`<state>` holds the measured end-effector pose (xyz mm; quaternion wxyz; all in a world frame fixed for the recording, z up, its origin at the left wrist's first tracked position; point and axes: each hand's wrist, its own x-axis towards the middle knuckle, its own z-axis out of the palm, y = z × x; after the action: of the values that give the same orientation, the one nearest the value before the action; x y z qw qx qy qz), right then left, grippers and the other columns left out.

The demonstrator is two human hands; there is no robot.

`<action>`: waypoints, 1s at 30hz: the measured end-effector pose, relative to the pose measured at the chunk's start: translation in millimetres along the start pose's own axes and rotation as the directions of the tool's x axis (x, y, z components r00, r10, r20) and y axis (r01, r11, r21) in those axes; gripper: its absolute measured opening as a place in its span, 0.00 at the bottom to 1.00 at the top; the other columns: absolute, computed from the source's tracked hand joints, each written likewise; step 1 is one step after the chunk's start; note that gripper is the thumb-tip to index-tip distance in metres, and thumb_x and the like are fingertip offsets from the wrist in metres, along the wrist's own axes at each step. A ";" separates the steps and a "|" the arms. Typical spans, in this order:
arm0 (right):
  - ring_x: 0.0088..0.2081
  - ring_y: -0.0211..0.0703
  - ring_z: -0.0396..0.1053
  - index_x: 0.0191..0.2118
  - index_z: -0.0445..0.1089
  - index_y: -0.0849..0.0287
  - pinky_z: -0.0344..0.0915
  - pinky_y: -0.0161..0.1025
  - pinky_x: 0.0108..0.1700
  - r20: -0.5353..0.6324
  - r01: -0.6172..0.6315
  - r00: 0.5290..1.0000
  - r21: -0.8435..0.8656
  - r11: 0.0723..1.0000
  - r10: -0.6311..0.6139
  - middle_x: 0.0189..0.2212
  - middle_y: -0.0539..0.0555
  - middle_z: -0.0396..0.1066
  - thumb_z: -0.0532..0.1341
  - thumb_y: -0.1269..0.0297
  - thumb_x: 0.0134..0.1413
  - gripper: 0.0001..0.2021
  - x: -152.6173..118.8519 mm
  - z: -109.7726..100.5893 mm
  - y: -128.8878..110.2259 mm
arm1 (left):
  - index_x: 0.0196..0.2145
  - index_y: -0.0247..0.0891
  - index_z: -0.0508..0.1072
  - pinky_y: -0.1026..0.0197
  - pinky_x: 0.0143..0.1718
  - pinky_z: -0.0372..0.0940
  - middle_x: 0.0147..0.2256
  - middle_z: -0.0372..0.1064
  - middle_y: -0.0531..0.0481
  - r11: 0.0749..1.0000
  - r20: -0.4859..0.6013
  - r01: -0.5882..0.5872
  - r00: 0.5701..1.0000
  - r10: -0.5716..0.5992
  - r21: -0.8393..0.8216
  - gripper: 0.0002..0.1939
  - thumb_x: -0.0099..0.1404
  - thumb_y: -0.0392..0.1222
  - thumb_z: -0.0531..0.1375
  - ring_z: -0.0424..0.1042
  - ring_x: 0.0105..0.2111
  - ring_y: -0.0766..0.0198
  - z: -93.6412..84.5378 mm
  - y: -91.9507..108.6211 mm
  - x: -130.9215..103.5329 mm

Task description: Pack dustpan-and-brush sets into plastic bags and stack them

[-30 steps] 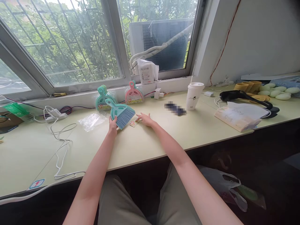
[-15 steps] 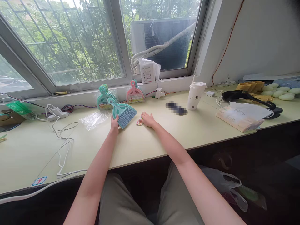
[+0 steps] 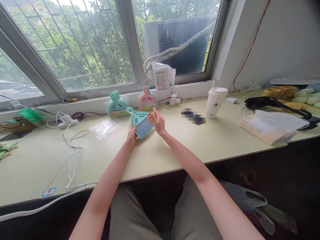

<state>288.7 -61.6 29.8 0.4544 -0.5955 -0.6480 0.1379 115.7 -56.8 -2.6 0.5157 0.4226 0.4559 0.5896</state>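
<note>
Nearest, the left hand (image 3: 131, 134) pinches the turquoise dustpan-and-brush set (image 3: 143, 125) by its 8 o'clock edge, over the table (image 3: 155, 156). At the set's 2 o'clock, the right hand (image 3: 159, 122) pinches a printed card (image 3: 150, 118); contact is unclear. The step seems to be positioning the card, calling for a steady left hold and careful alignment. Beyond, at 10 and 1 o'clock, stand teal sets (image 3: 115, 106) and pink sets (image 3: 147, 99).
</note>
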 end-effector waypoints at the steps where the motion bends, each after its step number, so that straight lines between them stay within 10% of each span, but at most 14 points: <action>1: 0.71 0.48 0.43 0.71 0.46 0.50 0.40 0.60 0.68 0.090 0.058 0.995 -0.050 0.997 -0.053 0.70 0.53 0.49 0.36 0.47 0.69 0.30 -7.5 6.8 -6.7 | 0.52 0.47 0.66 0.58 0.37 0.74 0.47 0.71 0.45 1.000 0.047 -0.019 0.999 0.019 -0.017 0.25 0.62 0.59 0.62 0.75 0.43 0.58 3.6 -0.3 -2.7; 8: 0.73 0.46 0.20 0.72 0.30 0.58 0.20 0.68 0.66 0.301 0.080 0.954 -0.225 0.971 -0.009 0.73 0.55 0.22 0.33 0.45 0.68 0.35 -37.9 36.2 -22.5 | 0.51 0.45 0.67 0.59 0.39 0.72 0.48 0.70 0.46 0.998 0.112 -0.055 0.992 0.059 -0.033 0.23 0.62 0.56 0.64 0.75 0.45 0.58 12.6 1.6 -9.0; 30: 0.72 0.48 0.19 0.72 0.24 0.57 0.28 0.71 0.66 0.241 -0.176 0.946 -0.184 0.967 0.218 0.72 0.58 0.15 0.34 0.44 0.67 0.35 -32.3 36.3 -18.1 | 0.46 0.42 0.62 0.57 0.42 0.72 0.47 0.71 0.48 0.996 0.115 -0.083 0.990 0.081 0.013 0.22 0.55 0.41 0.64 0.73 0.45 0.58 18.6 5.2 -18.5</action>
<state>245.7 -82.0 9.2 0.3003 -0.6690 -0.6477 0.2069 134.5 -73.6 6.1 0.5126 0.4786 0.4130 0.5810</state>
